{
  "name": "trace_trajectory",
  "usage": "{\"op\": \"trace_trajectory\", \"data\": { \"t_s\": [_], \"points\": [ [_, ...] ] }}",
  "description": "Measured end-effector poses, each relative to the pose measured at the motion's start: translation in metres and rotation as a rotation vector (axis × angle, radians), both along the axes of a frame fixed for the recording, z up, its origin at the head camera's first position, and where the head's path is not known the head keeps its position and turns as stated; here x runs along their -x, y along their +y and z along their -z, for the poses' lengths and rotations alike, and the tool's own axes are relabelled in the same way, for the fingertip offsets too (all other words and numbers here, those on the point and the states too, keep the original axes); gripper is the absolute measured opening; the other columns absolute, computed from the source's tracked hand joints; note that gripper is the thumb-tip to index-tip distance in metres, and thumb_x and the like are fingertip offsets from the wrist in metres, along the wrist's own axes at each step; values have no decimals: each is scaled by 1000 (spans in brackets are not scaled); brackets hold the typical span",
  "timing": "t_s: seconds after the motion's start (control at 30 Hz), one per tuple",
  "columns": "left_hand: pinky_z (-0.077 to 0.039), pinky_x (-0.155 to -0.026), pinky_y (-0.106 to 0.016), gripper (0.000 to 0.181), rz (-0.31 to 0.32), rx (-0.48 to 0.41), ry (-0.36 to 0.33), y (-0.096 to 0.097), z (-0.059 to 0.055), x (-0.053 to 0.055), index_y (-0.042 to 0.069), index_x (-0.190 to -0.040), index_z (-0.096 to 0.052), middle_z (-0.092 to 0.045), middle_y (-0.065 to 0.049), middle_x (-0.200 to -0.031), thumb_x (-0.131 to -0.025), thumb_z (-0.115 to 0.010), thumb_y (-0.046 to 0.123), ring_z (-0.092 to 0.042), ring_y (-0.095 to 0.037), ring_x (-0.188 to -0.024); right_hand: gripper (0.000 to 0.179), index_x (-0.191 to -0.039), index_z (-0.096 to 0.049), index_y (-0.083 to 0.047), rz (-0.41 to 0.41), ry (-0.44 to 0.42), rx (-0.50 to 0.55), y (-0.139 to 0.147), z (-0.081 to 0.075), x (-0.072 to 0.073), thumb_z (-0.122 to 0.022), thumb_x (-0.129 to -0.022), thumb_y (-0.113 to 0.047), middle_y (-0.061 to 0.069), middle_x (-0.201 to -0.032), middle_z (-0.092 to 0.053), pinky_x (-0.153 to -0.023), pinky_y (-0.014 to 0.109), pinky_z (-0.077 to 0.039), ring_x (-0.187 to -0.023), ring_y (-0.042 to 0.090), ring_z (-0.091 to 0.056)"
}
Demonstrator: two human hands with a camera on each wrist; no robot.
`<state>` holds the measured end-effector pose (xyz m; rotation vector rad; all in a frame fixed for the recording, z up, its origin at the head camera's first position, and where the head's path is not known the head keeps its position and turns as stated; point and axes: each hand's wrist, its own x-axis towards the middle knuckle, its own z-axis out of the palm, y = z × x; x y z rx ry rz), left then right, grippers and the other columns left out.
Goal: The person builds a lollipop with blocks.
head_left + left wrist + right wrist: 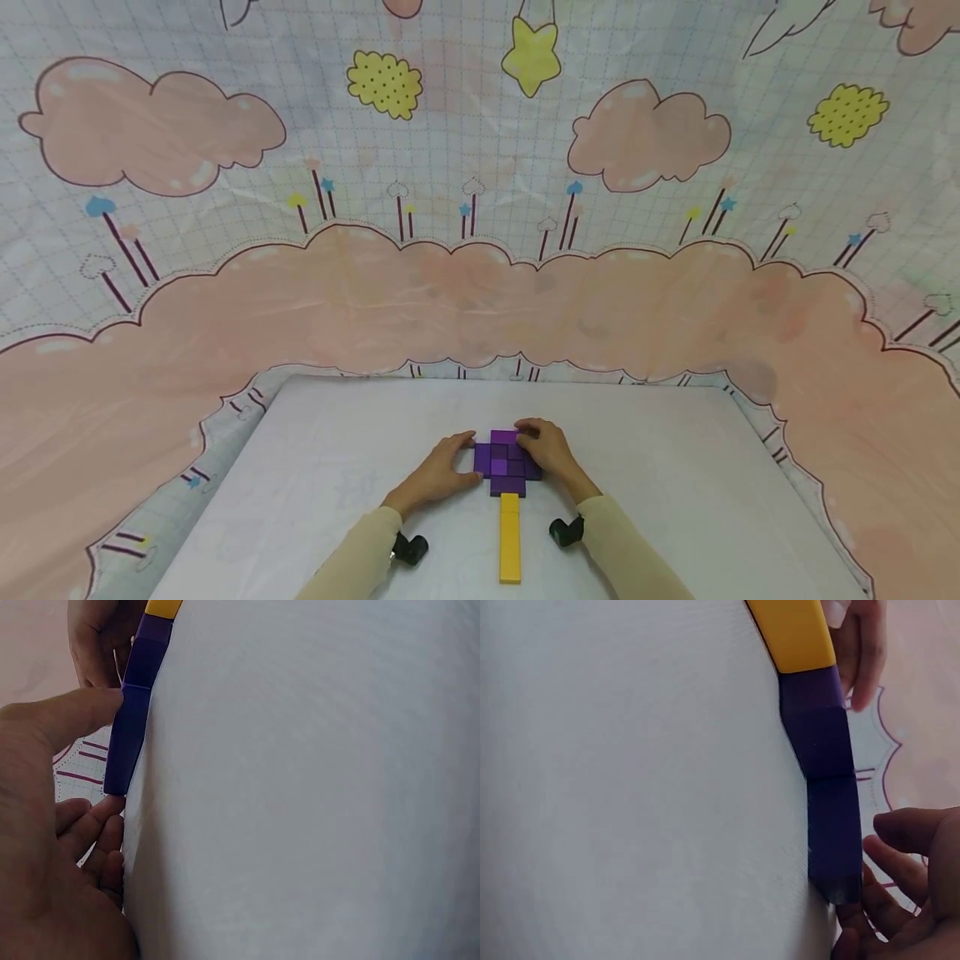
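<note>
Purple blocks [507,486] lie flat on the white tabletop in a flower-like cluster, small square ones in the middle. Below them runs a yellow strip [510,546], its top end close to the cluster. My left hand [435,477] pinches the leftmost purple block [129,735] by its two ends, thumb at the near end, a fingertip at the far end. At the cluster's upper right is my right hand [551,450]. Its fingertips touch the far end of the rightmost purple block [835,825], while the thumb stands a little apart. It partly covers the upper right blocks in the head view.
The white tabletop [315,467] spreads around the blocks on all sides. Behind and beside it hangs a patterned cloth [450,308] with clouds and stars. A dark wrist device [411,549] shows at the left sleeve, another [566,532] at the right.
</note>
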<state>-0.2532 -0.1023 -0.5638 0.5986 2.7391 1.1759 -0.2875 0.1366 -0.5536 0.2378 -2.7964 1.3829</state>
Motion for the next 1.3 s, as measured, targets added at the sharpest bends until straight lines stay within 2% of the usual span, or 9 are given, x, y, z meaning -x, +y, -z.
{"op": "trace_trajectory", "data": {
  "t_s": [0.17,0.33,0.47,0.63,0.83,1.0,1.17,1.3],
  "points": [
    [-31,-119,-54,85,-6,-4,-28,0,0,1,9,-150,-36,-53,-8,-142,-80,-77,35,-41,-32,-139,27,-117,-69,-8,18,-15,41,5,-1,2,-64,-93,-18,11,-111,-71,-95,47,-53,-102,26,-64],
    [-28,-119,-55,88,1,-12,-61,-2,-6,0,7,-150,-36,-52,-10,-144,-77,-79,35,-39,-34,-141,30,-121,-67,-8,12,-37,49,11,-3,1,-65,-93,-21,11,-116,-70,-98,47,-53,-107,28,-64],
    [-29,-119,-54,88,11,1,-47,-7,-8,3,7,-149,-37,-52,-9,-145,-76,-79,32,-40,-33,-141,35,-124,-65,-9,-8,-47,79,10,-6,0,-67,-92,-24,12,-119,-69,-101,48,-51,-112,30,-63],
    [-31,-118,-54,86,12,19,-25,-11,-2,3,10,-149,-38,-51,-7,-145,-76,-78,33,-41,-31,-140,36,-126,-63,-8,-15,-48,97,10,-7,-5,-68,-92,-21,12,-118,-67,-100,47,-52,-109,29,-63],
    [-32,-118,-54,84,27,32,-24,-7,5,-3,10,-149,-39,-51,-7,-144,-78,-77,35,-42,-31,-140,39,-127,-61,-7,5,-42,89,17,-1,-9,-69,-90,-17,11,-115,-68,-95,44,-54,-103,24,-63],
    [-31,-119,-54,83,15,30,-19,-8,-1,-12,10,-149,-39,-50,-8,-145,-78,-78,34,-41,-31,-140,40,-128,-60,-8,10,-32,85,16,-1,-10,-69,-90,-17,10,-114,-68,-97,45,-53,-103,24,-63],
    [-30,-119,-54,82,-4,53,-37,-11,-5,-22,11,-150,-38,-48,-8,-148,-81,-75,38,-39,-32,-142,37,-129,-59,-7,-31,-15,72,11,-3,-15,-66,-93,-14,11,-115,-68,-98,46,-53,-105,25,-63],
    [-30,-119,-55,81,-12,66,-36,-12,-11,-26,11,-150,-38,-46,-10,-151,-83,-73,39,-38,-34,-143,35,-129,-59,-7,-35,9,74,11,-6,-17,-63,-95,-13,10,-117,-68,-100,46,-52,-109,27,-63]
  ]
}}
